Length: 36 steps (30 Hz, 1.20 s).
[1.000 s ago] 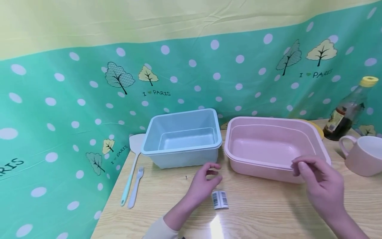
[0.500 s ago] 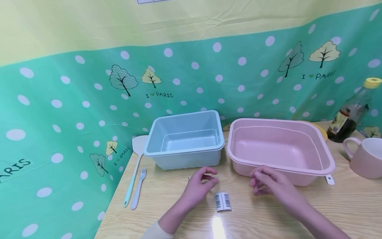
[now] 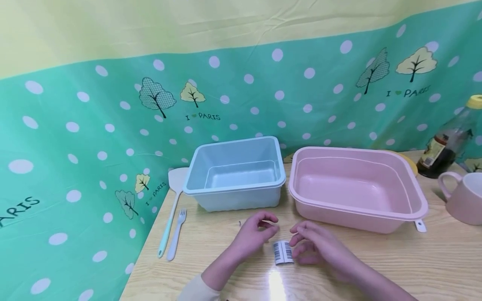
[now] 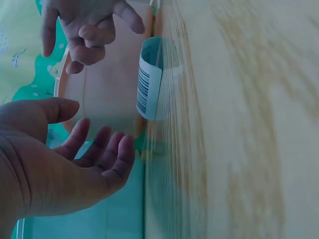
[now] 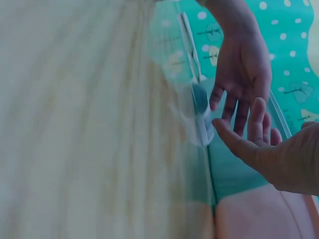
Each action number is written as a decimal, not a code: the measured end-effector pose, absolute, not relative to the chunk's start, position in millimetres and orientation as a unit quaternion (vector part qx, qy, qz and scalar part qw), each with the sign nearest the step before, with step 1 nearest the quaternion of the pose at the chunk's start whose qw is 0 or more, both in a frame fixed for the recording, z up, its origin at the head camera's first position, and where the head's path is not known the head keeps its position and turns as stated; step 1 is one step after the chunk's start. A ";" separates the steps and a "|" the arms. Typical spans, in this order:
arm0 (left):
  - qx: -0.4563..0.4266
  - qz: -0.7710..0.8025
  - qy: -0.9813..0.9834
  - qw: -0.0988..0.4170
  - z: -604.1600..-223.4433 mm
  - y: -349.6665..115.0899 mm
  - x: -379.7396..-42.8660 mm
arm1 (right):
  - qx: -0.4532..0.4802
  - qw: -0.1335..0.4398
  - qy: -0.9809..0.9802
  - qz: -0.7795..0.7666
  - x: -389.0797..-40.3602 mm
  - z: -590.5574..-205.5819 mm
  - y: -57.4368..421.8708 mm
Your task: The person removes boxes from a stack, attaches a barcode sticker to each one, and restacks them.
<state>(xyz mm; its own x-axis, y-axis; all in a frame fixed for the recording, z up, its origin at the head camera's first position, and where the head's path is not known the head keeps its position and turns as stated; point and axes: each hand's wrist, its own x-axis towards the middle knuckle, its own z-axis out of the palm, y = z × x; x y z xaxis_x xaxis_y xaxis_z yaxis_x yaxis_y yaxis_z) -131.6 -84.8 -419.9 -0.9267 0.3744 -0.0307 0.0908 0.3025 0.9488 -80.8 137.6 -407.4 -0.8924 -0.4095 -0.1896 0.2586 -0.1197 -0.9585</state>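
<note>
A small curled white label (image 3: 282, 253) printed with barcodes lies on the wooden table between my hands. My left hand (image 3: 253, 234) is just left of it, fingers loosely bent with a gap between thumb and fingers. My right hand (image 3: 320, 248) is at the label's right edge in the head view, fingers relaxed. The left wrist view shows the label (image 4: 149, 87) standing up in an arch, apart from the left fingers. From the right wrist, my right hand (image 5: 279, 157) appears with fingers spread and holding nothing. Behind the hands are a blue basin (image 3: 235, 198) and a pink basin (image 3: 346, 213).
On the left lie a white-headed spatula (image 3: 171, 217) and a pale fork (image 3: 176, 236). A pink mug (image 3: 467, 200) and a dark sauce bottle (image 3: 438, 154) stand at the right. A white handle end (image 3: 420, 226) pokes out by the pink basin. Polka-dot cloth (image 3: 113, 138) hangs behind.
My right hand has come left and down from the pink basin's front rim to the label. My left hand stays about where it was. The handle end by the pink basin has come into view.
</note>
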 end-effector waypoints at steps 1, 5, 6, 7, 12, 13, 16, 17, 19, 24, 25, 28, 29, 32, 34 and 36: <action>0.147 0.570 0.798 0.129 -420.8 -84.6 -131.7 | -0.061 0.227 0.618 -0.750 -80.3 -409.0 136.9; 0.156 0.541 0.813 0.149 -422.6 -85.1 -131.8 | -0.057 0.244 0.591 -0.767 -79.5 -414.2 135.8; 0.160 0.533 0.816 0.156 -423.7 -85.5 -132.0 | -0.056 0.247 0.589 -0.768 -79.5 -415.2 135.9; 0.164 0.524 0.820 0.164 -424.4 -85.9 -132.1 | -0.054 0.251 0.586 -0.769 -79.2 -416.5 136.0; 0.187 0.488 0.830 0.194 -427.2 -86.3 -133.0 | -0.047 0.256 0.583 -0.770 -77.7 -420.7 135.2; 0.189 0.485 0.831 0.197 -427.8 -86.2 -133.1 | -0.045 0.253 0.582 -0.772 -77.3 -421.2 134.5; 0.195 0.478 0.832 0.203 -428.4 -86.4 -132.7 | -0.036 0.244 0.577 -0.779 -76.8 -421.7 132.6; 0.197 0.477 0.831 0.205 -428.1 -86.3 -132.5 | -0.032 0.238 0.578 -0.780 -76.9 -421.8 131.9; 0.199 0.474 0.832 0.210 -428.0 -86.0 -131.8 | -0.023 0.224 0.581 -0.782 -77.2 -422.0 131.0; 0.197 0.472 0.833 0.211 -426.9 -84.6 -129.2 | -0.005 0.196 0.591 -0.783 -78.5 -422.1 130.3; 0.196 0.472 0.833 0.210 -426.5 -84.5 -128.6 | -0.002 0.195 0.590 -0.783 -78.9 -421.9 130.2; 0.191 0.471 0.835 0.211 -425.5 -84.4 -127.5 | -0.001 0.189 0.589 -0.786 -79.4 -422.1 130.2; 0.190 0.470 0.835 0.213 -425.3 -84.5 -127.4 | 0.000 0.188 0.588 -0.787 -79.6 -421.9 130.0; 0.191 0.467 0.835 0.218 -425.1 -84.7 -127.4 | 0.001 0.183 0.585 -0.790 -79.9 -421.9 129.6; 0.194 0.465 0.835 0.221 -425.2 -84.6 -127.6 | 0.004 0.180 0.585 -0.791 -80.1 -421.8 129.5; 0.198 0.464 0.834 0.222 -425.2 -84.3 -127.6 | 0.006 0.177 0.586 -0.791 -80.1 -421.9 129.5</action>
<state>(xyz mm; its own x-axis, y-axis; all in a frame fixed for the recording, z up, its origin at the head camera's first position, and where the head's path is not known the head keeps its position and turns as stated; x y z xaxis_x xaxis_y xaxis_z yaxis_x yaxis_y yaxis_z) -127.6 -84.3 -425.2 -0.8225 0.5371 -0.1868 0.1252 0.4914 0.8619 -80.1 129.5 -421.9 -0.9372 -0.2732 -0.2171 0.2872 -0.2507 -0.9245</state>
